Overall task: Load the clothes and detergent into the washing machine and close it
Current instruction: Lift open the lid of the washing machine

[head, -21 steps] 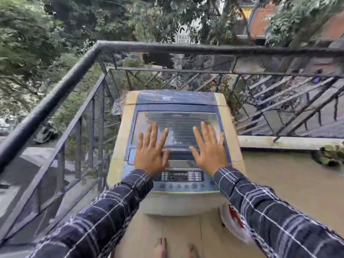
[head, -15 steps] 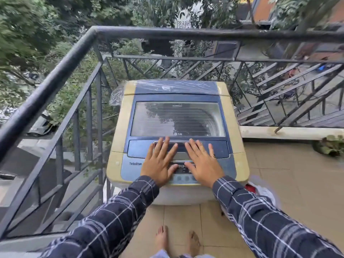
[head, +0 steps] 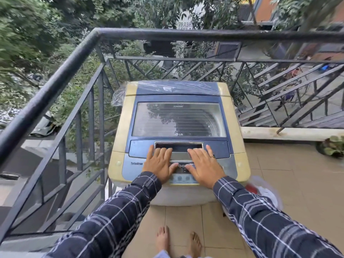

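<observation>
The washing machine's lid (head: 178,120) lay shut, its window just beyond the left hand (head: 159,163) and right hand (head: 204,165), which rested flat, grasping nothing. It looked stiff, hinged and probably light, best lifted by the recessed handle (head: 178,147) at the fingertips.

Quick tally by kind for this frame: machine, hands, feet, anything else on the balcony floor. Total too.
Washing machine: 1
Hands: 2, left hand and right hand, both flat on the front panel
Bare feet: 2, left foot, right foot
Potted plant: 1
White and red bag: 1
Total: 7
</observation>
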